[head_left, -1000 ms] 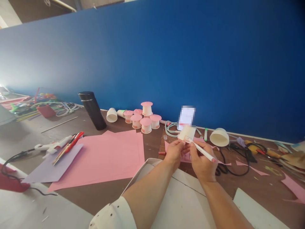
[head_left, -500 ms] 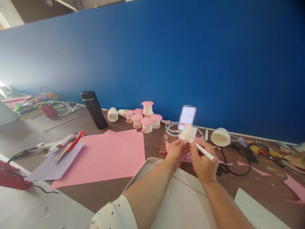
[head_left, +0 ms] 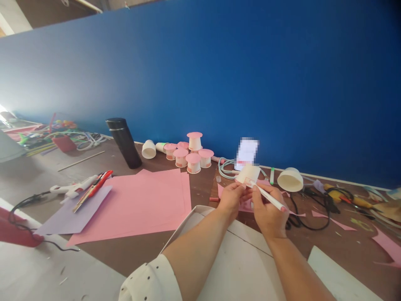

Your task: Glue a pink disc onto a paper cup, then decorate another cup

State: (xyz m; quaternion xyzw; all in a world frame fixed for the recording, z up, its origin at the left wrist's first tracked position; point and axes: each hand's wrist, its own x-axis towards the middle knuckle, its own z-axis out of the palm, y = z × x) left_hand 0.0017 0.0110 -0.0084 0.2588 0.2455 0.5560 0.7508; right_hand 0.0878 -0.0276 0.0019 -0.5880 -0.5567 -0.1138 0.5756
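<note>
My left hand [head_left: 231, 202] is closed on the lower side of a small white paper cup [head_left: 253, 173], held tilted above the table. Between the fingers of my right hand [head_left: 269, 219] is a white marker [head_left: 271, 197] with a red end, its tip at the cup's wall. Orange-red marks show faintly on the cup near that tip. Pink paper scraps [head_left: 220, 190] lie beneath and beside both hands. Behind the cup stands a phone [head_left: 247, 152], its screen blurred out.
Several cups with pink paper tops [head_left: 193, 158] stand left of my hands, near a black flask [head_left: 124, 144]. Pink sheets [head_left: 147, 200], a red cutter [head_left: 99, 184] and a white glue gun [head_left: 75, 187] lie at left. Another white cup [head_left: 290, 179] and black cables [head_left: 326, 209] are at right.
The view has shifted very slightly. Both hands keep their hold on the cup and marker, and the marker tip stays at the cup's wall.
</note>
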